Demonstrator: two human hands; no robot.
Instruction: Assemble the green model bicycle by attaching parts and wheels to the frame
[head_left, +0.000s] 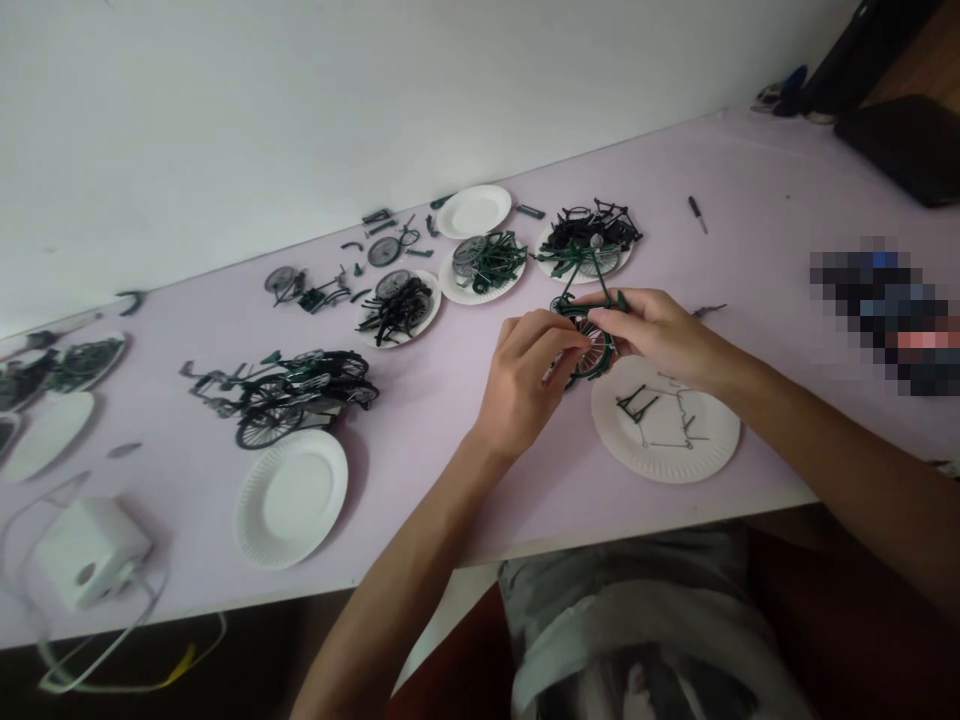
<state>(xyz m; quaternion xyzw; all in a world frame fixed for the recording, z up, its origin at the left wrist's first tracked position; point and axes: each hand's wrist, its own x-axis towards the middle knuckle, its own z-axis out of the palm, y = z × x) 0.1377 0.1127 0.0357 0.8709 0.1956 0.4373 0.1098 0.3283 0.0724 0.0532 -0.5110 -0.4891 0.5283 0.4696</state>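
Observation:
A small green model bicycle point(598, 345) is held up between my two hands, above the near side of the table. My right hand point(660, 330) grips its frame from the right, thumb on top. With closed fingers, my left hand point(525, 375) pinches at the spoked wheel from the left; any small part between its fingertips is hidden. Partly below my right hand lies a white paper plate point(660, 462) with a dark green stand-like piece point(637, 404) and several thin wire-like parts point(686, 425).
Finished-looking model bicycles point(292, 390) stand on the left beside a bare paper plate point(292, 500). Plates of black parts point(405, 310) and green parts point(491, 262) line the back. A screwdriver point(697, 214) lies at the right; a white box with cables point(94, 550) sits front left.

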